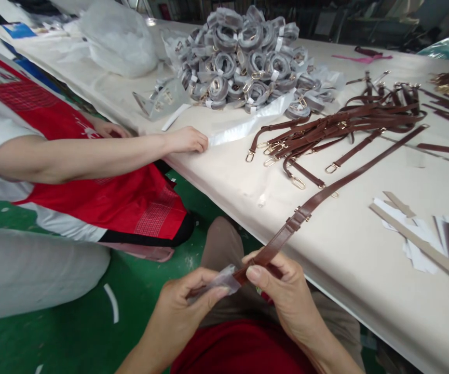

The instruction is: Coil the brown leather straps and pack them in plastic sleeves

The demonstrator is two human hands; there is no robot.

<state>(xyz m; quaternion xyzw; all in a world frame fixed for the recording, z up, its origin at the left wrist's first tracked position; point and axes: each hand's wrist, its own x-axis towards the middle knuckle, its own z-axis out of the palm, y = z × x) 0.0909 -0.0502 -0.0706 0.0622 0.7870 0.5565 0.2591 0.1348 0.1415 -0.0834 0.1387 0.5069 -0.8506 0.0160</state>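
My left hand (183, 317) pinches a clear plastic sleeve (220, 280) over the end of a brown leather strap (282, 236). My right hand (282, 291) grips the strap just beyond the sleeve, between thumb and fingers. The strap runs up across the cream table (247, 187) to a metal slider (298, 217), and its far end lies on the tabletop. A heap of similar straps with gold clasps (341, 124) lies farther along the table. The end inside the sleeve is partly hidden by my fingers.
A co-worker's arm and hand (187, 140) in a red apron rest on the table edge by a white plastic strip (240, 130). Behind stands a large pile of coiled straps in grey wrapping (243, 62). Cut paper and tan strips (419, 244) lie at the right.
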